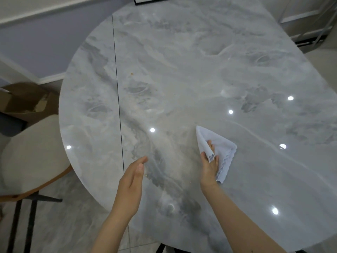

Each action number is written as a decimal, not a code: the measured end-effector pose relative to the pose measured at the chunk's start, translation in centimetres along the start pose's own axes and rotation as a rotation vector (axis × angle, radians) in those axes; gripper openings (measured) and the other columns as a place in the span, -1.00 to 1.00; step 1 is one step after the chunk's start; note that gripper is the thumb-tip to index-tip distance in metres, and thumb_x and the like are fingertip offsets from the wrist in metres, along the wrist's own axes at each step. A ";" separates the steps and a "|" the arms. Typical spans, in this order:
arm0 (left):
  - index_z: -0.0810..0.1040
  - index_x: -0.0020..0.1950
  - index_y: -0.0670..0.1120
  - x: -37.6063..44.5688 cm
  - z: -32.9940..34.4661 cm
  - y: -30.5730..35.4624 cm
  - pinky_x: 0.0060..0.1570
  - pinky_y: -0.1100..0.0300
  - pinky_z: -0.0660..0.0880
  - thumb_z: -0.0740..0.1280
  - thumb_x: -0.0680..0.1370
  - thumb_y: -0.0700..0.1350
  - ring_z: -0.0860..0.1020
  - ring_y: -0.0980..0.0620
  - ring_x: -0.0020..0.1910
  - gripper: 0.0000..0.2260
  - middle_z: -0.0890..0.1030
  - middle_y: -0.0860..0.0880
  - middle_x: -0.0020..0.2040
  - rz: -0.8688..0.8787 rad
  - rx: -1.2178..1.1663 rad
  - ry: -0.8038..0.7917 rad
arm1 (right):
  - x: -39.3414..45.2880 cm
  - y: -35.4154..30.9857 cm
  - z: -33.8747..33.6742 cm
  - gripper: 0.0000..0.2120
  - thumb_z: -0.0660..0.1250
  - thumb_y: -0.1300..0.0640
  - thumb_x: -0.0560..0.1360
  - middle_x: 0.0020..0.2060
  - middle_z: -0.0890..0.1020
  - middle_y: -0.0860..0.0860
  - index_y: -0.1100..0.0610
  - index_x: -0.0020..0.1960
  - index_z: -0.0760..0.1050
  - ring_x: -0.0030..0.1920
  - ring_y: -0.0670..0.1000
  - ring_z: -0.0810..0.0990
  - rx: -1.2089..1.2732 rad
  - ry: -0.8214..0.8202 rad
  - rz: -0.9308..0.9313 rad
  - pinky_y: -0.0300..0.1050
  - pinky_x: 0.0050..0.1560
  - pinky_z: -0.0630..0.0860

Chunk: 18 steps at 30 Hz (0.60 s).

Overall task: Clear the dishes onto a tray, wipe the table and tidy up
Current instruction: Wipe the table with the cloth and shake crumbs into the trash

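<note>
At the far left a brown cardboard box [27,99] stands open on the floor; pale crumpled paper shows inside it, though what else it holds cannot be made out. Just in front of it is a chair [32,154] with a rounded cream fabric seat, an orange-brown rim and thin dark metal legs, pushed close to the table [182,70]. The tabletop is glossy grey marble-patterned stone with a rounded left end, a thin dark seam running down its left part, small bright light reflections, and a few tiny brownish specks near the middle. The left hand [132,183] hovers edge-on over the near part of the table, fingers straight and held together, gripping nothing. To its right, well apart from it, the right hand [209,167] holds the cloth [220,148] down on the tabletop, its fingers wrapped into the folds. The cloth is pale blue-white and soft, folded into a rough triangle with a scalloped edge on the right side, its tip pointing away from the person
</note>
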State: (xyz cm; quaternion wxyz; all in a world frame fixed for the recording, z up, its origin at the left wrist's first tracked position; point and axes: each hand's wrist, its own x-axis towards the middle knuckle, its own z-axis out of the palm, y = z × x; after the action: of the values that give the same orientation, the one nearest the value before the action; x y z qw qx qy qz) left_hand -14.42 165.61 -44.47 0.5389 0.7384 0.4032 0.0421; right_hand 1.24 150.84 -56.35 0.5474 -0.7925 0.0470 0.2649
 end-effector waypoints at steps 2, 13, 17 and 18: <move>0.44 0.25 0.26 0.8 -0.7 -0.2 0.30 0.28 0.27 0.00 0.47 0.35 0.38 0.36 0.28 -0.54 0.48 0.31 0.24 0.006 -0.023 -0.004 | 0.2 0.0 0.5 -0.45 0.09 -0.12 0.58 0.51 0.05 -0.13 -0.14 0.51 -0.03 0.51 -0.07 -0.02 -0.004 0.007 0.024 -0.02 0.51 -0.10; 0.46 0.18 0.28 6.2 -7.2 -2.4 0.27 0.27 0.29 0.03 0.56 0.26 0.41 0.32 0.26 -0.69 0.52 0.27 0.20 0.063 -0.022 -0.154 | -0.3 -4.4 7.6 -0.55 0.12 0.18 0.61 0.42 0.32 0.03 0.06 0.48 0.19 0.39 0.02 0.28 0.236 0.188 0.062 -0.13 0.37 0.21; 0.43 0.17 0.29 7.9 -10.4 -2.6 0.18 0.46 0.26 0.02 0.50 0.25 0.40 0.33 0.26 -0.67 0.51 0.25 0.21 0.099 0.019 -0.258 | -2.3 -5.7 12.0 -0.54 0.14 0.17 0.61 0.39 0.31 0.08 0.16 0.48 0.16 0.41 0.07 0.27 0.411 0.225 0.201 -0.25 0.23 0.21; 0.43 0.17 0.28 8.4 -11.2 -2.6 0.15 0.51 0.26 0.01 0.50 0.25 0.40 0.36 0.25 -0.67 0.51 0.27 0.21 0.111 0.032 -0.271 | -3.0 -5.9 13.1 -0.50 0.14 0.15 0.61 0.43 0.25 0.08 0.17 0.50 0.10 0.44 0.06 0.22 0.466 0.213 0.236 -0.24 0.30 0.19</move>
State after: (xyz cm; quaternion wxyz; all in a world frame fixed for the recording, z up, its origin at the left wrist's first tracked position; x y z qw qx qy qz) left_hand -15.75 179.71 -45.07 0.5735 0.7669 0.2859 -0.0348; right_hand -3.95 164.21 -53.38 0.6720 -0.6578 0.2557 0.2242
